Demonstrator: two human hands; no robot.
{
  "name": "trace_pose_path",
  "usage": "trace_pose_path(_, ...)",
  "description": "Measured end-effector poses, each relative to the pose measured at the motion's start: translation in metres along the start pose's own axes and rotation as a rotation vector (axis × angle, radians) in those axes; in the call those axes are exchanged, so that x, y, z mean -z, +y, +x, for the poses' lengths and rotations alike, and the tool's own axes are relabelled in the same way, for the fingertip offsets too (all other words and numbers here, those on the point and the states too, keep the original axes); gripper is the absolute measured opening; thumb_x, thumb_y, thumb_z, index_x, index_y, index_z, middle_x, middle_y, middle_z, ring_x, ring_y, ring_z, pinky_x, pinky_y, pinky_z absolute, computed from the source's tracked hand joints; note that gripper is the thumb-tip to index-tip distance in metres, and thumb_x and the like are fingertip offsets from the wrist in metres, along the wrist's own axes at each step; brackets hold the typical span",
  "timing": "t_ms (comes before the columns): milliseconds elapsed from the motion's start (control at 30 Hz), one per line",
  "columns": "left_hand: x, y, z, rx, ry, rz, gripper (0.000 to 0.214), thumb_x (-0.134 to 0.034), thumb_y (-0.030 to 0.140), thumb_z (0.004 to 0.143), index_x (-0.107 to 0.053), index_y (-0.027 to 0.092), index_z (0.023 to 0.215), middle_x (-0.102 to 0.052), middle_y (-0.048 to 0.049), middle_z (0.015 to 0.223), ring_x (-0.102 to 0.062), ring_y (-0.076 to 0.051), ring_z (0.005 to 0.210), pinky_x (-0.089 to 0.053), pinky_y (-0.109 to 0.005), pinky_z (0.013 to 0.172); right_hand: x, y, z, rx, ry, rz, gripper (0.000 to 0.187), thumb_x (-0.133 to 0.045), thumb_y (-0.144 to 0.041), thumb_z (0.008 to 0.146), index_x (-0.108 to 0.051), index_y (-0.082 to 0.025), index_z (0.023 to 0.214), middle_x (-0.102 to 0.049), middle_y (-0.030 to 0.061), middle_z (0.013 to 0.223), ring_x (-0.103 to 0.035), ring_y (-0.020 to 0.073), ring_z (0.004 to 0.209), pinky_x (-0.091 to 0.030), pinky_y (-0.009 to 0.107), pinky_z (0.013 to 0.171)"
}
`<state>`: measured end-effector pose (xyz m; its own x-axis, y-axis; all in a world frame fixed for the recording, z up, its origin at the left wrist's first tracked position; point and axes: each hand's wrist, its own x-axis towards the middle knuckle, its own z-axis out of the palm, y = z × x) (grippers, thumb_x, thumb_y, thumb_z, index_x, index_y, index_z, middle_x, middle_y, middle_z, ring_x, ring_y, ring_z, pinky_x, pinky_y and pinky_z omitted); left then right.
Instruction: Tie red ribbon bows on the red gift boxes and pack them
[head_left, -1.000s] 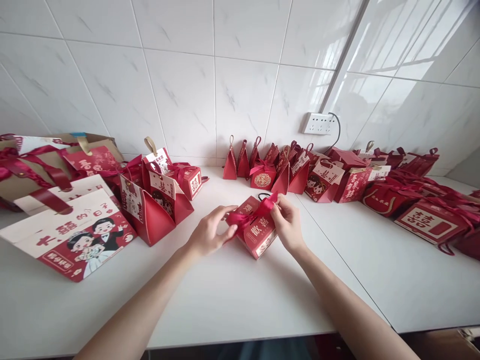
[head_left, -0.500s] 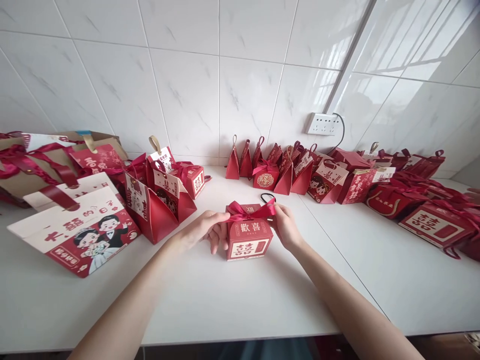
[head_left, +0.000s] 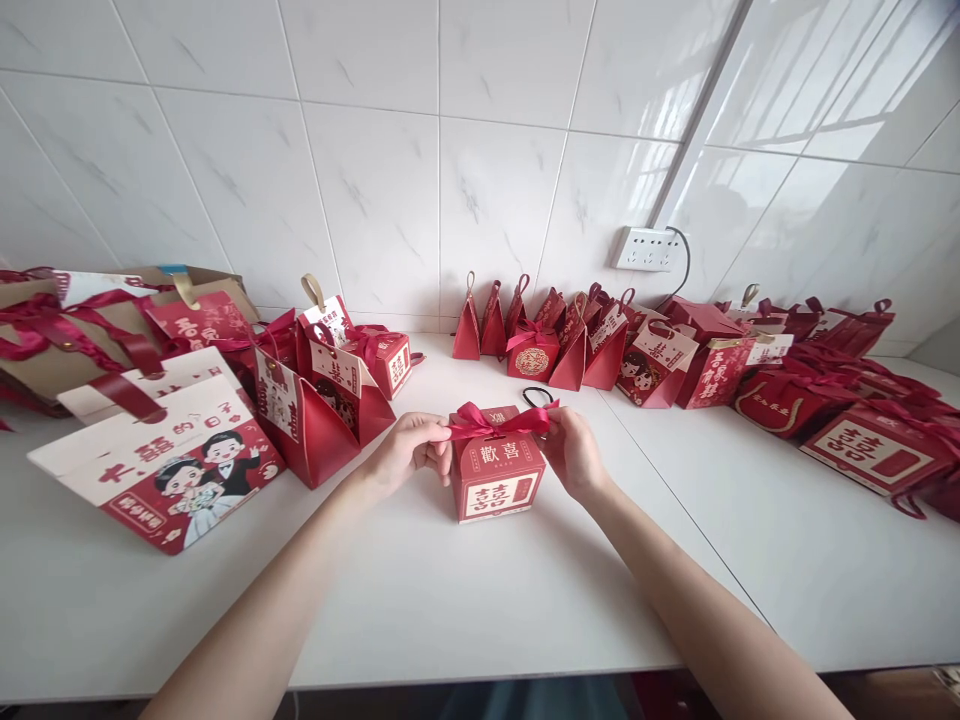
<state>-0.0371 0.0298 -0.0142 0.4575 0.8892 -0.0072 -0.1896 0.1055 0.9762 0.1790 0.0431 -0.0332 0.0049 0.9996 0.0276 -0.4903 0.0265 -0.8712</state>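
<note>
A small red gift box (head_left: 501,484) with cream panels and printed characters stands upright on the white table in front of me. Across its top runs a red ribbon bow (head_left: 499,421). My left hand (head_left: 412,450) pinches the bow's left side between thumb and fingers. At the box's right, my right hand (head_left: 576,450) is closed on the right side of the bow. A thin black loop (head_left: 537,397) lies on the table just behind the box.
At left stand a cream-and-red gift bag (head_left: 169,460) with a cartoon couple and triangular red boxes (head_left: 307,435). Several red boxes (head_left: 574,345) line the wall. More ribboned boxes (head_left: 874,447) are at right. A power strip (head_left: 646,248) is on the tiled wall.
My left hand's fingers have curled in, from partly spread beside the box to a pinch at the bow. The bow's ends are drawn slightly outward. The box stays in place.
</note>
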Motion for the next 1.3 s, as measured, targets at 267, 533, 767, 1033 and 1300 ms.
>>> trace_pose_path(267,-0.002,0.002,0.000,-0.034,0.019,-0.009,0.024,-0.060,0.028,0.063,-0.049,0.016,0.046,-0.056,0.0006,0.039,-0.052,-0.012,0.035,-0.043,-0.024,0.042,-0.003,-0.007,-0.001,0.060,0.087,0.120,0.028,-0.055,-0.022,0.057,-0.030,-0.020,0.047,-0.031,-0.0076,0.046,-0.033,0.0062,0.043,-0.035,0.021,0.043)
trace_pose_path(533,0.000,0.003,-0.002,-0.082,0.034,-0.020,0.023,-0.057,0.026,0.063,-0.047,0.017,0.044,-0.053,0.0007,0.036,-0.051,-0.013,0.034,-0.039,-0.025,0.043,0.002,-0.012,0.001,0.070,0.161,0.207,0.028,-0.050,-0.019,0.060,-0.023,-0.021,0.052,-0.027,-0.0080,0.046,-0.029,0.0061,0.040,-0.036,0.021,0.042)
trace_pose_path(767,0.000,0.006,-0.003,-0.118,0.075,-0.042,0.023,-0.054,0.025,0.061,-0.044,0.018,0.042,-0.046,0.0016,0.032,-0.049,-0.013,0.033,-0.036,-0.026,0.044,0.006,-0.015,0.005,0.088,0.238,0.244,0.031,-0.052,-0.021,0.061,-0.023,-0.021,0.052,-0.026,-0.0086,0.045,-0.027,0.0058,0.039,-0.035,0.021,0.040)
trace_pose_path(1033,0.000,0.012,-0.006,-0.172,0.179,-0.161,0.024,-0.053,0.022,0.060,-0.038,0.019,0.041,-0.037,0.0042,0.031,-0.044,-0.011,0.032,-0.036,-0.026,0.044,0.007,-0.016,0.006,0.091,0.289,0.287,0.026,-0.047,-0.017,0.060,-0.022,-0.021,0.052,-0.026,-0.0084,0.044,-0.027,0.0057,0.038,-0.034,0.020,0.039)
trace_pose_path(1300,0.001,0.013,-0.006,-0.160,0.233,-0.283,0.024,-0.052,0.022,0.059,-0.037,0.018,0.040,-0.032,0.0046,0.030,-0.039,-0.009,0.032,-0.036,-0.024,0.044,0.010,-0.018,0.009,0.111,0.293,0.293,0.031,-0.051,-0.021,0.061,-0.022,-0.020,0.051,-0.023,-0.0092,0.043,-0.026,0.0050,0.037,-0.032,0.020,0.038)
